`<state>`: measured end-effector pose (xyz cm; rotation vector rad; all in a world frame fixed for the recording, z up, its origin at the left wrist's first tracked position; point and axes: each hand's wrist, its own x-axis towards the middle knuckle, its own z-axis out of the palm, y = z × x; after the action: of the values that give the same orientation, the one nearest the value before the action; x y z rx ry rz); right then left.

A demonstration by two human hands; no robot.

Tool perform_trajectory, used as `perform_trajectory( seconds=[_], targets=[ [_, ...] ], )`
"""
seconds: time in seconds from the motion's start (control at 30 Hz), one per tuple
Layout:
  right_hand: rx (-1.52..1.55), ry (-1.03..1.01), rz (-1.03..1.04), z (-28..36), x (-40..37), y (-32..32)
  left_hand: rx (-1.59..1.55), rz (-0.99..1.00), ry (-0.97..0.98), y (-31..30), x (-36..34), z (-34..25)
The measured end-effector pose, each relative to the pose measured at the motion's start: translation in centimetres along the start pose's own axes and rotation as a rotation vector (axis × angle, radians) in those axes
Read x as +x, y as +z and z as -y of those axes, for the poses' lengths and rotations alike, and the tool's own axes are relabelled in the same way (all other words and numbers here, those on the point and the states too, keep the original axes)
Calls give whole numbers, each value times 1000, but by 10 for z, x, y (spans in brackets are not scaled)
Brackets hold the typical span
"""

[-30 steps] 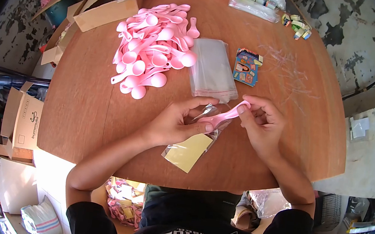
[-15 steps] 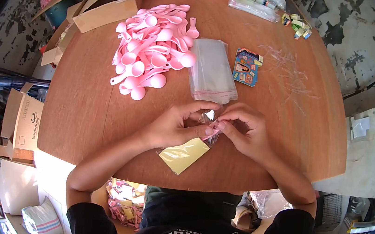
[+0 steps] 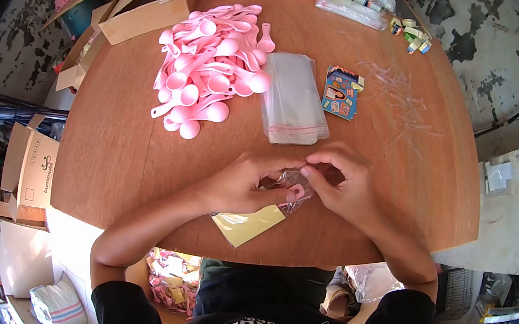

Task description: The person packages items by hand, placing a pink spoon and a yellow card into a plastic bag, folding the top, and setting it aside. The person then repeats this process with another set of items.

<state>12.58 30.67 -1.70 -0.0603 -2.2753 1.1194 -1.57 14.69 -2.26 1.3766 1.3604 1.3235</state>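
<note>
My left hand (image 3: 241, 182) is closed on a clear plastic bag (image 3: 306, 192), its thumb pressing near the pink spoon handle (image 3: 296, 194) inside. A yellow card (image 3: 246, 226) shows through the lower part of the bag, close to the table's front edge. With thumb and forefinger, my right hand (image 3: 348, 179) pinches the bag's upper edge. The spoon's bowl is hidden under my left hand. Just beyond my hands lies a stack of flat clear bags (image 3: 296, 98). Right of that stack is a small pile of printed cards (image 3: 340, 95).
A heap of pink spoons (image 3: 216, 69) covers the table's left middle. An open cardboard box (image 3: 147, 19) stands at the back left. Clear plastic strips (image 3: 403, 102) lie to the right, and small boxes (image 3: 412, 35) sit at the far right.
My right fingers have moved off the spoon handle up to the bag's edge. The handle now shows inside the bag, and the yellow card has shifted slightly left and toward me.
</note>
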Motion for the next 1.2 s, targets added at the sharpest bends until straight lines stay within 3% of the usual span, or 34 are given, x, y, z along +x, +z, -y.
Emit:
perform_trajectory(
  seconds=[0.03,0.33,0.93,1.03,1.1,1.2],
  targets=[
    [0,0,0,0,0,0,30,-4,73,0,1,1],
    [60,76,6,-8,-3,-5,50,29,-36,-1,-1,-4],
    [21,80,-18,-10,-1,-9,162,26,15,-1,-1,-1],
    [196,199,-70,-12,-3,-10,79,2,-13,-1,-1,1],
    [388,477,-202,-13,1,-20,93,36,-67,-3,-2,-5],
    [435,493,-275,-29,11,-32,55,28,-140,-1,-2,-7]
  ],
)
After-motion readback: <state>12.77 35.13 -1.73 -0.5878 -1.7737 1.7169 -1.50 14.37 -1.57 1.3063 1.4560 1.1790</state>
